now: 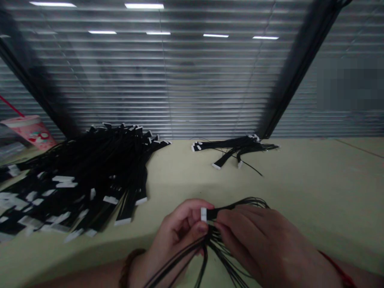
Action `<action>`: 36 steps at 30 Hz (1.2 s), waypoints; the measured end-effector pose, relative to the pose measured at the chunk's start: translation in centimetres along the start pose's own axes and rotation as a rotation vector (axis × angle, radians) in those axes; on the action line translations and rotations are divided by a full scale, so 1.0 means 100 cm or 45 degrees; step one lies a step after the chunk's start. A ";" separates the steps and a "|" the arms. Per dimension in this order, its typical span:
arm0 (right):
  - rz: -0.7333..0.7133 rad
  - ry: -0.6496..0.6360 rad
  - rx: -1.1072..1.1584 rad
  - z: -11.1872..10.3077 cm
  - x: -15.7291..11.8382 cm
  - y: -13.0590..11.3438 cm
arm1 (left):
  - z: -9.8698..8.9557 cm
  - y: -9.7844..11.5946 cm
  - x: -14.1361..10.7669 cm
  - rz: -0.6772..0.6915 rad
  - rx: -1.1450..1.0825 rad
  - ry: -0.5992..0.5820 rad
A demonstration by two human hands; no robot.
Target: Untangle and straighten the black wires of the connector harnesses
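The pale greenish tabletop [303, 192] carries a large heap of flat black cables with white connectors [90, 176] on the left side, and a smaller bundle of black cables [234, 150] near the far edge. A pink paper cup [30, 132] stands in the far left corner.

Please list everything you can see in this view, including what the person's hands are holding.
Black ribbon cables with white connectors: many, black and white, heaped on the table's left
Smaller cable bunch: one, black and white, far side of table
Cup with straw: one, pink with red straw, far left
Tabletop: one, pale beige, below everything
Slatted blinds: one expanse, grey, behind table
Dark uprights: two, black, either side
Strip lights: six, white, overhead
Black wire bundle: one, white-tipped, in both hands
Left hand: pinching the white connector
Right hand: fingers on the black wires
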State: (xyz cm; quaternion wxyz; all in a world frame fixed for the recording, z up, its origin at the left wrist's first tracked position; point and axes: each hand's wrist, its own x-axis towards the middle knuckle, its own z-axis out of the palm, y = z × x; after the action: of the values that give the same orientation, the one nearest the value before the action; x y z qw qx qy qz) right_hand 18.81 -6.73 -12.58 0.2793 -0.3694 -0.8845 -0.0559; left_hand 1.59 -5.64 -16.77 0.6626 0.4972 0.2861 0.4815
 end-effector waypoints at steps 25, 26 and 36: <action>0.453 -0.453 0.132 -0.009 0.010 -0.007 | 0.003 0.006 0.007 -0.028 0.096 0.249; 0.409 -0.406 0.093 -0.009 0.011 -0.007 | 0.002 0.006 0.007 -0.016 0.113 0.223; 0.274 -0.163 -0.097 -0.019 0.016 -0.010 | 0.006 0.010 0.009 -0.135 0.045 0.381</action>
State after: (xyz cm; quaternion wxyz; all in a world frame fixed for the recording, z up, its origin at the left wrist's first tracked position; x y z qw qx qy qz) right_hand 18.08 -7.03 -10.00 0.2122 -0.4754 -0.8530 -0.0355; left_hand 2.14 -4.98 -15.52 0.6282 0.4158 0.4159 0.5094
